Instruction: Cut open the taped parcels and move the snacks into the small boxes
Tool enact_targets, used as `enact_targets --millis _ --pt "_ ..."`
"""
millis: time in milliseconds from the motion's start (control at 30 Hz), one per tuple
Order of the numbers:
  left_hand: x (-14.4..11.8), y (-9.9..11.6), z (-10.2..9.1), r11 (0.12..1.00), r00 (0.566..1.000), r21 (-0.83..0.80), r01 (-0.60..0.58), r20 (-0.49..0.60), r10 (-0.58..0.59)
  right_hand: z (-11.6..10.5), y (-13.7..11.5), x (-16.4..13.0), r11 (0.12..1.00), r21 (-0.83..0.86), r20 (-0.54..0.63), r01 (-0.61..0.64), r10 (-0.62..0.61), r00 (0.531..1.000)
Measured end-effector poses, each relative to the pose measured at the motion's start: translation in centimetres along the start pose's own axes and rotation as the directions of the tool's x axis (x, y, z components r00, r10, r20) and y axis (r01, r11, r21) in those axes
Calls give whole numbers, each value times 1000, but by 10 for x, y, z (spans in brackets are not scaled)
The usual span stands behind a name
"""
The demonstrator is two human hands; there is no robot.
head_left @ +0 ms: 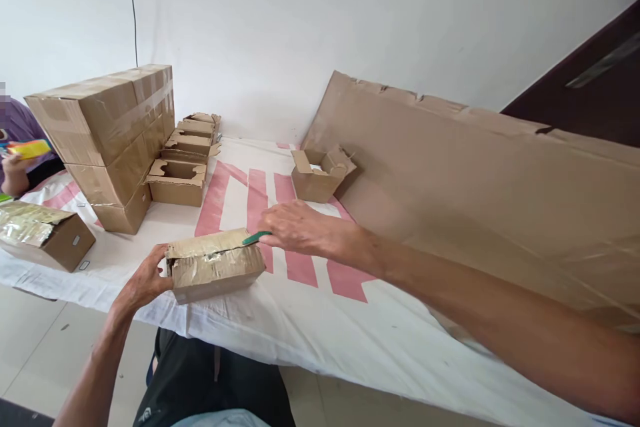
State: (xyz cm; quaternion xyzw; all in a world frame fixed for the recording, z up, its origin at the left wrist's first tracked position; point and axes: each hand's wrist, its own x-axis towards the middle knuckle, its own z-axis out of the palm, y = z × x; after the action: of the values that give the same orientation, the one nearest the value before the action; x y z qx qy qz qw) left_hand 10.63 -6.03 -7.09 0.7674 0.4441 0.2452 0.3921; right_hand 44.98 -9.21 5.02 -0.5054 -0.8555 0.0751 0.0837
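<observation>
A taped cardboard box (217, 273) lies near the front edge of the cloth-covered table, its top seam partly split and its tape wrinkled. My left hand (145, 278) grips the left end of this box, thumb at the front and fingers round the top corner. In my right hand (290, 227) is a slim green box cutter (257, 237), its front end resting at the right end of the top seam. My fingers cover the rest of the cutter.
Stacked sealed cartons (115, 140) stand at the left, with several opened boxes (177, 180) behind. Another taped box (65, 240) lies at far left. An opened box (317, 180) sits by a large cardboard sheet (475, 213). A person's hand (15, 170) holds a yellow item (31, 149).
</observation>
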Motion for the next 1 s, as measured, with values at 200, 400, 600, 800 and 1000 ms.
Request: enact_targets --millis 200,400,600,800,1000 --pt "5 6 4 999 998 7 -45 36 45 -15 32 -47 989 -102 43 -105 109 993" --pt "6 -2 4 994 996 -61 -86 1 86 23 56 -106 883 356 -235 -307 403 885" --pt "7 -5 5 987 994 -129 -96 38 102 168 45 -140 725 557 -306 -405 633 711" --pt "5 1 4 986 990 -128 -110 73 120 204 35 -147 680 613 -359 -401 692 626" --pt "-2 7 9 986 987 -106 -126 84 135 115 19 -118 650 719 -325 -247 628 707"
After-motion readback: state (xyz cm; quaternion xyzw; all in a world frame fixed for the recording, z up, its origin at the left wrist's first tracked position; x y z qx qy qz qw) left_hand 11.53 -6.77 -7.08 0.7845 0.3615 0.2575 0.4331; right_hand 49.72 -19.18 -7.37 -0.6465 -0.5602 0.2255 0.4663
